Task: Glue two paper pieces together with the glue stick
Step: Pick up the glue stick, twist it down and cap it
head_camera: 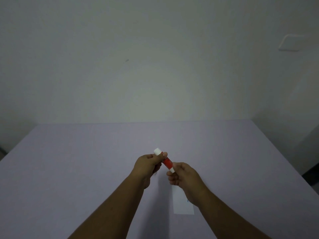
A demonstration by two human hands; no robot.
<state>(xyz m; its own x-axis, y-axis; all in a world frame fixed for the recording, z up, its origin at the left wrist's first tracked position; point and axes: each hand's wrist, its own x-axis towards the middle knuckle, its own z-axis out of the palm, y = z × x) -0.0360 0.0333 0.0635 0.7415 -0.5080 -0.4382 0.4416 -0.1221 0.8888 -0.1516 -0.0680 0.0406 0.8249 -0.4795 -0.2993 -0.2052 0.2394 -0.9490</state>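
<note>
- Just below the middle of the frame, above a wide pale lilac table, both bare hands met around a small glue stick with a red plastic barrel and white ends.
- The glue stick was held clear of the tabletop, tilted, its white upper end pointing to the upper left and its lower white end down to the right.
- The left hand was closed around the upper part of the barrel, thumb and fingertips pinching it just under the white end, which stuck out above the knuckles.
- The right hand was curled shut on the lower white end, fingers folded in, the thumb lying along the tip.
- Whether the cap was on or partly off, I could not tell from where I stood; the fingers covered the joints.
- Lower right of centre, a narrow white strip of paper lay flat on the table, partly hidden under the right wrist and forearm.
- A second paper piece was not something I could make out.
- Both forearms reached in from the bottom edge of the frame.
- A plain off-white wall filled the upper half, with a pale rectangular plate at the upper right.
</note>
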